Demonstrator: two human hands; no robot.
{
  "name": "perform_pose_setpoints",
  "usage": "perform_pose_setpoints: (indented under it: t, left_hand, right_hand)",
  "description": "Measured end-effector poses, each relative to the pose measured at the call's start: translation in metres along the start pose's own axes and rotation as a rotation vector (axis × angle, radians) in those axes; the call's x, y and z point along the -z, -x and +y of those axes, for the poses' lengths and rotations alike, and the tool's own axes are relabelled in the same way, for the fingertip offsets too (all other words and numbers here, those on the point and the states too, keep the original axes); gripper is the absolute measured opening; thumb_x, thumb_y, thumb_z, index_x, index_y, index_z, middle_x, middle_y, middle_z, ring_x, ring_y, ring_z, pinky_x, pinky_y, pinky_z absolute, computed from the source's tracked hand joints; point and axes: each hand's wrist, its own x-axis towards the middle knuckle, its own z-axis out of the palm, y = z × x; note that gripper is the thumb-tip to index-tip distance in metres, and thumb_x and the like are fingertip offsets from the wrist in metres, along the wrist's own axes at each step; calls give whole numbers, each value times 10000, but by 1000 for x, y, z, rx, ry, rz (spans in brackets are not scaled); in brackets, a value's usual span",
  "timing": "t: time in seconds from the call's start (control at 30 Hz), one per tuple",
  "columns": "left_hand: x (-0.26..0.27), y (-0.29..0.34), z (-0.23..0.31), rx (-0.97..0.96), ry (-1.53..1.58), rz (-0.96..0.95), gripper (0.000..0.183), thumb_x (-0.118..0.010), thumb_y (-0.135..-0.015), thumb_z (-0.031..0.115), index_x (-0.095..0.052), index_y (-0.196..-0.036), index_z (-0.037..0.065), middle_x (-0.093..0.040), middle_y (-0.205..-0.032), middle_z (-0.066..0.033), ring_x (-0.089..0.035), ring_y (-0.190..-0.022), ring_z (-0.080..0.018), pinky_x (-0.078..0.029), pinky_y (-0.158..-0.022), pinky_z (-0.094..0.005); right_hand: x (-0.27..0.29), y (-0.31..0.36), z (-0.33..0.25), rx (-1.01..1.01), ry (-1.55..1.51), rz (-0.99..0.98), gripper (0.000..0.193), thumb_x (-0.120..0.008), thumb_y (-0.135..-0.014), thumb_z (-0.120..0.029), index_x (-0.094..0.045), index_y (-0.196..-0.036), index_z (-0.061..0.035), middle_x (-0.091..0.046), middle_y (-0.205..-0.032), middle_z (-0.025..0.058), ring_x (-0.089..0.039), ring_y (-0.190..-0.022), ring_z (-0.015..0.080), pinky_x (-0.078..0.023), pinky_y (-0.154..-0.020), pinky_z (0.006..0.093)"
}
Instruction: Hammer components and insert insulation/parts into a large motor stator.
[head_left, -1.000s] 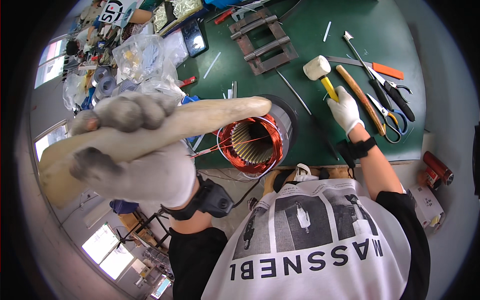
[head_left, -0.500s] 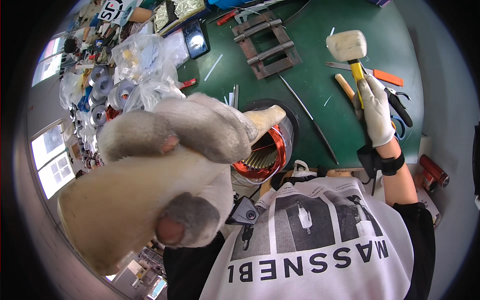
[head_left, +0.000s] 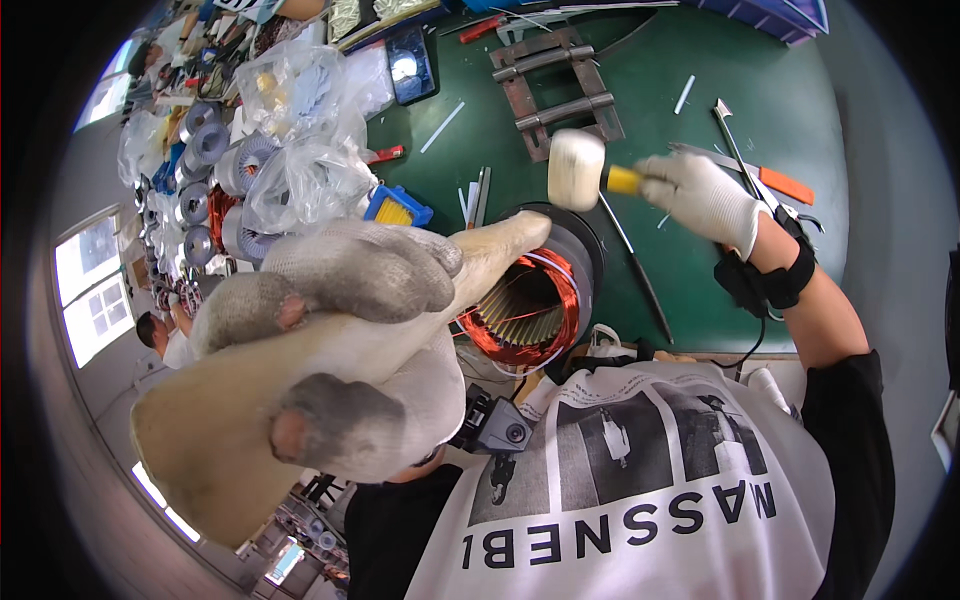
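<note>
My left hand [head_left: 355, 275], in a white glove with soiled bare-tipped fingers, is closed round a pale wooden wedge-shaped stick [head_left: 225, 430]. Its narrow end points at the upper rim of a motor stator [head_left: 584, 245]; whether it touches cannot be made out. Orange-red copper windings [head_left: 552, 335] line the stator's opening, with pale slots inside. My gloved right hand [head_left: 705, 200] grips the yellow handle of a mallet [head_left: 576, 172]. The mallet's white head is raised just to the right of and beyond the stick's tip, apart from it.
A metal frame with two rollers [head_left: 556, 85] lies at the far side of the green table. Near it are a dark rod [head_left: 650, 295] and an orange-handled blade [head_left: 787, 187]. Plastic bags [head_left: 300, 100], wire spools and a blue-yellow box [head_left: 397, 208] crowd the left. Another person [head_left: 172, 340] appears far left.
My right hand has swung the mallet left and closer to the stick's tip, its head turning from upright to sideways. My left hand keeps hold of the stick, which has shifted slightly.
</note>
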Motion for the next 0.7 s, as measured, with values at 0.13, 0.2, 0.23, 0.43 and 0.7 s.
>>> perform_pose_setpoints:
  t: [0.13, 0.2, 0.23, 0.43, 0.7]
  left_hand:
    - [15, 13, 17, -9, -105, 118, 425, -433, -949, 488, -538, -1119, 113, -610, -850, -113, -589, -690, -228, -512, -607, -368]
    - [19, 17, 19, -17, -135, 168, 423, -418, -953, 489, -550, -1090, 112, -610, -840, -111, -589, -676, -227, -509, -594, -363]
    - [20, 18, 18, -21, -130, 174, 423, -418, -953, 489, -550, -1090, 112, -610, -840, -111, -589, -676, -227, -509, -594, -363]
    - [25, 28, 21, -119, -256, 291, 446, -435, -942, 498, -560, -1141, 119, -608, -852, -107, -572, -682, -228, -489, -627, -394]
    - [8, 19, 22, -52, 156, -138, 518, -466, -946, 478, -447, -1268, 72, -584, -981, -132, -574, -793, -249, -488, -714, -406]
  right_hand:
    - [-6, -4, -41, -79, -221, -32, 287, -482, -938, -258, -612, -1036, -22, -541, -629, 38, -531, -506, 130, -448, -526, 308]
    - [-11, -13, -34, 49, 14, -149, 311, -495, -930, -265, -607, -1082, -17, -581, -708, 89, -583, -566, 162, -480, -618, 311]
    - [-5, -17, -27, 30, 130, -211, 327, -466, -927, -296, -609, -1091, -53, -616, -974, 177, -586, -944, 366, -453, -822, 411]
    - [-29, 4, -41, -110, -167, 38, 317, -495, -922, -259, -613, -1088, -15, -626, -859, 199, -600, -835, 335, -451, -751, 384]
    - [-64, 66, -7, -329, -520, 155, 303, -530, -925, -224, -609, -1100, 10, -538, -643, 79, -538, -573, 153, -428, -557, 306]
